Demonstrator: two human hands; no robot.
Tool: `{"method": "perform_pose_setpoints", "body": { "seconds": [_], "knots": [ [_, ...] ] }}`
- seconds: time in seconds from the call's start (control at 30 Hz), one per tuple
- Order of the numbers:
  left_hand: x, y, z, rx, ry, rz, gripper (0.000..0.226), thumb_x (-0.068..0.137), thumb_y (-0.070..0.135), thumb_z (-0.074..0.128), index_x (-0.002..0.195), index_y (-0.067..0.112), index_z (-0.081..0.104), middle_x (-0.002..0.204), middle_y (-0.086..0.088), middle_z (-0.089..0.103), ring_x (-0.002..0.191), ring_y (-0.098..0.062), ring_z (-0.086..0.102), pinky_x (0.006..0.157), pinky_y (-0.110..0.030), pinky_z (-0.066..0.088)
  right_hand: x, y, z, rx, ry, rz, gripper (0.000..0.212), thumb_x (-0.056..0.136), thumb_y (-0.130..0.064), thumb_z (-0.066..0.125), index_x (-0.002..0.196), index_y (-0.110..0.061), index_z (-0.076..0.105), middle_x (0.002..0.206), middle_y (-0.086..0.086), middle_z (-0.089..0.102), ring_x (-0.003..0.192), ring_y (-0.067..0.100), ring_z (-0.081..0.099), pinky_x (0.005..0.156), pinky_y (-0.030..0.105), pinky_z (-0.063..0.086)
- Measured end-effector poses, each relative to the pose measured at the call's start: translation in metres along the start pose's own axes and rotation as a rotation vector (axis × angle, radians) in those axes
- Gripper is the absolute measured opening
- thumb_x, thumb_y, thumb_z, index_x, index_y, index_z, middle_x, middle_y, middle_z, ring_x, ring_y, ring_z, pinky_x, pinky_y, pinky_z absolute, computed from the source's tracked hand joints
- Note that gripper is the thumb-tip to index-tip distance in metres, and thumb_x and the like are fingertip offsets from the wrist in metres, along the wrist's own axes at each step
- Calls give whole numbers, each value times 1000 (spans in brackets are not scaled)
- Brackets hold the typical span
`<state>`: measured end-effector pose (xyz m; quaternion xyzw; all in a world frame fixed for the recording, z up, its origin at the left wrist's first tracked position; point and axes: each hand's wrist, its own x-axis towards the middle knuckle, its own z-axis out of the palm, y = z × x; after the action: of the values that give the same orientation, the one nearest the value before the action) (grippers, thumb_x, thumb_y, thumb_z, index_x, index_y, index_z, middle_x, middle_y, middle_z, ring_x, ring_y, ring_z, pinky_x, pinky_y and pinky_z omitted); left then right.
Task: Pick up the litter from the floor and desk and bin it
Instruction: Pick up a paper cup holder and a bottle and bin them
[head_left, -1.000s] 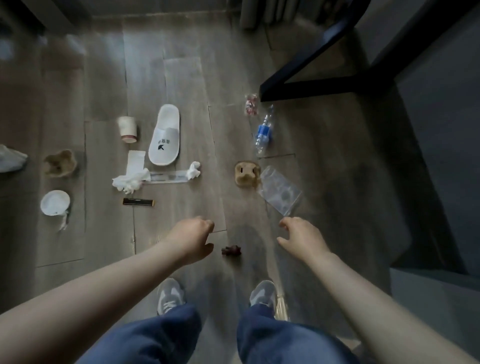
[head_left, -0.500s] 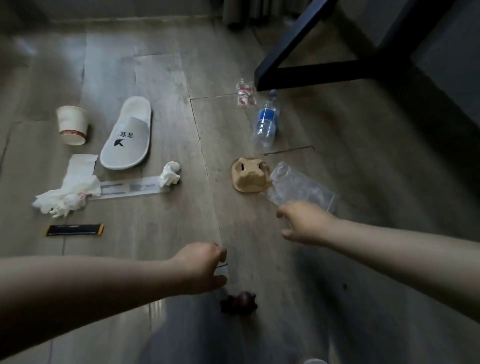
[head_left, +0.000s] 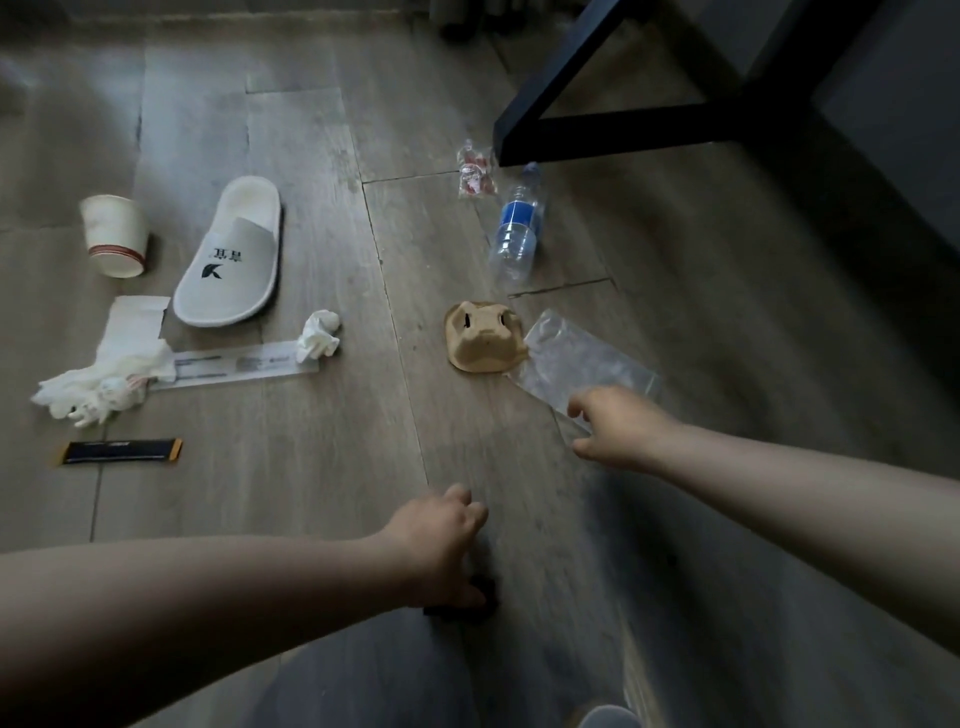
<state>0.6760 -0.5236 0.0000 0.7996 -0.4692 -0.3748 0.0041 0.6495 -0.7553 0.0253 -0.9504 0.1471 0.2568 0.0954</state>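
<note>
Left hand (head_left: 441, 540) has dropped over the dark scrap (head_left: 487, 596).

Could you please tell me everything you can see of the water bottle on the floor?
The bottle is clear plastic with a blue label round its middle and a cap on. It looks empty. It lies on its side on the wooden floor, cap towards the dark table leg, base towards the person. A red-and-white wrapper lies just left of its cap; whether they touch is unclear.
</note>
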Motion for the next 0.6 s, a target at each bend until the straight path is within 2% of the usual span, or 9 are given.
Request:
{"method": "perform_pose_setpoints", "body": {
  "seconds": [0.07,0.2,0.3,0.37,0.47,0.6],
  "knots": [
    [3,1,6,-21,-12,-17,65,74,54,70,123,17,49,119,-3,44,102,-23,51,83,-36,51,4,2,1,1,-5,5,41,84,-31,66,121,-15,59,119,6,63,110,23,59,90,34,50],
    [9,-5,10,-101,-14,-11,45,83,52,62,111,17,55,116,-2,46,97,-19,53,79,-32,50,12,13,3,24,-14,21,41,84,-29,65,123,-15,59,120,6,62,110,23,58,92,36,50],
    [7,-5,10,-193,-25,-50,49,83,59,57,112,20,56,115,0,47,96,-16,53,78,-29,49,16,21,2,26,18,52,45,85,-29,64,126,-16,57,125,7,61,115,24,56,95,35,48],
    [3,-4,13,-183,-37,-24,55,79,61,61,116,21,54,116,2,45,98,-16,52,78,-28,48,17,25,2,24,22,57,46,85,-29,64,128,-15,56,128,7,59,117,24,55,97,35,46],
    [0,-6,21,-54,-89,18,64,76,50,70,128,20,47,126,-3,37,108,-20,45,87,-30,46,17,27,7,-4,-2,49,43,85,-29,64,124,-14,57,126,9,57,113,25,56,95,36,47],
    [3,-10,25,-109,-111,-63,52,80,28,72,124,17,48,129,-5,38,108,-22,50,87,-30,50,18,27,12,-21,1,35,45,83,-29,65,125,-12,56,127,11,53,116,26,54,96,37,46]
  ]
}}
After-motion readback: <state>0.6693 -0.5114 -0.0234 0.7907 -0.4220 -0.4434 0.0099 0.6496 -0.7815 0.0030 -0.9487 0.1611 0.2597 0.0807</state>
